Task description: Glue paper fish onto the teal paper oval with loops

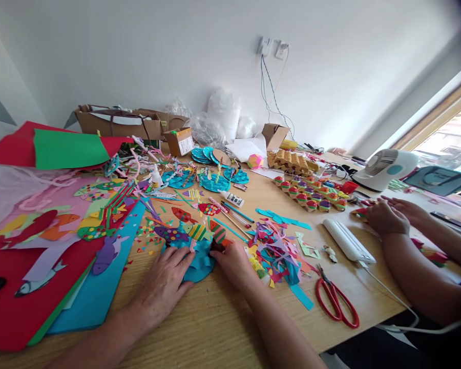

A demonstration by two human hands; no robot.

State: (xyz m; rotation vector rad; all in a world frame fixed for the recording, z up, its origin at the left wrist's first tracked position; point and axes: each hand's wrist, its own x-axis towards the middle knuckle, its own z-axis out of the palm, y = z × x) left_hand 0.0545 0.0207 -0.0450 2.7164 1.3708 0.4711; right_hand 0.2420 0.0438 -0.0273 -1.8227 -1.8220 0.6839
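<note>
In front of me on the table lies a blue wavy paper base (200, 266) with colourful paper fish standing along its far side. Among them are a purple spotted fish (171, 234), a red fish (182, 215) and a striped fish (217, 230). My left hand (171, 271) rests on the base's left side, its fingers stretched out over the blue paper. At the right edge, my right hand (232, 261) pinches a small dark brown piece (216, 245), partly hidden by the fingers.
Paper scraps (278, 246) and red-handled scissors (336, 302) lie to the right, near a white power bank (348, 241). Coloured sheets (61, 287) cover the left side. A glue bottle (232, 198) and similar blue bases (215, 182) stand behind. Another person's hands (388, 218) work at right.
</note>
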